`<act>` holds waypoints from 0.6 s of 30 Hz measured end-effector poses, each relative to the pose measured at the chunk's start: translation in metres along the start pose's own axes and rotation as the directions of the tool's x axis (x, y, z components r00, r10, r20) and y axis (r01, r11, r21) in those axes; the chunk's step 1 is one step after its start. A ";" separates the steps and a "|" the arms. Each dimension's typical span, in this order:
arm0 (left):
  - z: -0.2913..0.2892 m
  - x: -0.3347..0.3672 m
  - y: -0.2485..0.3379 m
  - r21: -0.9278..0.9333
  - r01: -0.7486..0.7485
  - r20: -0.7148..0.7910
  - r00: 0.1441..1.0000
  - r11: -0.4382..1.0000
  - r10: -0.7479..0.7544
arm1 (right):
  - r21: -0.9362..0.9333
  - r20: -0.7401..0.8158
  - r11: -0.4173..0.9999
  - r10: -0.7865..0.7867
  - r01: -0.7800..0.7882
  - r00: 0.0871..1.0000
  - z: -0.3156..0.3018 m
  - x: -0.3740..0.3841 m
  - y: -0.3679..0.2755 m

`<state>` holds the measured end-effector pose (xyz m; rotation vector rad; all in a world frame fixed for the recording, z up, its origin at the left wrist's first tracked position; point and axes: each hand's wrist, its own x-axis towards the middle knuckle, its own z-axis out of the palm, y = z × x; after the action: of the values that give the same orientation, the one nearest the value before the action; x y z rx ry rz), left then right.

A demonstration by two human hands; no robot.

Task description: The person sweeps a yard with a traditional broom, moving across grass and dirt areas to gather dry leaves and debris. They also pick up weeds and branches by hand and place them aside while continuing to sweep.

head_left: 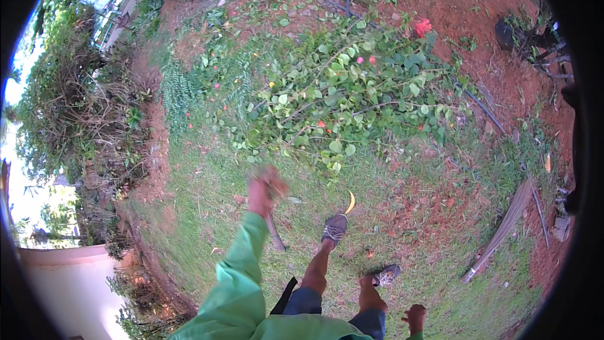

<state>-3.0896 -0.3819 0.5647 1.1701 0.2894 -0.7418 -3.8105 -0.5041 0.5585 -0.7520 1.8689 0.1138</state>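
Observation:
My left hand (261, 195) is stretched forward over the grass, its fingers smeared by motion. A brownish blur shows at its fingertips, and I cannot make out what it is. Just below that hand a short grey-brown stick (275, 234) shows against the grass; I cannot tell whether the hand touches it. My right hand (415, 318) hangs low by my right side with its fingers curled in, and nothing sticks out of it. Ahead of both hands lies a broad heap of cut leafy branches (352, 88) with red and pink flowers.
A yellow curved strip (351, 202) lies by the tip of my forward shoe (335, 229). To the right are a long dry palm stalk (503, 230) and a dark hose (484, 113). Shrubs (82, 101) and a pale wall (69, 286) border the left side.

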 end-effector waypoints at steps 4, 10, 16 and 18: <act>0.018 0.052 0.344 0.397 -0.126 -0.387 0.875 0.909 0.290 | 0.049 0.226 0.997 0.049 -0.062 0.973 -0.034 0.051 0.115; 0.011 0.105 0.353 0.747 -0.044 -0.178 0.948 0.664 0.263 | -0.834 0.292 0.446 -0.145 0.326 0.945 0.013 0.028 0.194; -0.033 0.025 0.056 0.569 -0.711 0.584 0.703 -0.412 -0.406 | -0.572 -0.166 0.762 0.256 -0.304 0.953 0.037 -0.106 0.024; -0.014 -0.021 -0.024 0.522 -0.810 0.556 0.561 -0.267 -0.613 | -0.448 -0.165 0.746 0.472 -0.492 0.866 0.005 -0.132 -0.027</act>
<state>-3.1186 -0.3663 0.5540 2.1445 -1.9793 -1.2435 -3.7611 -0.4649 0.6771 -0.5691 2.0640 0.9346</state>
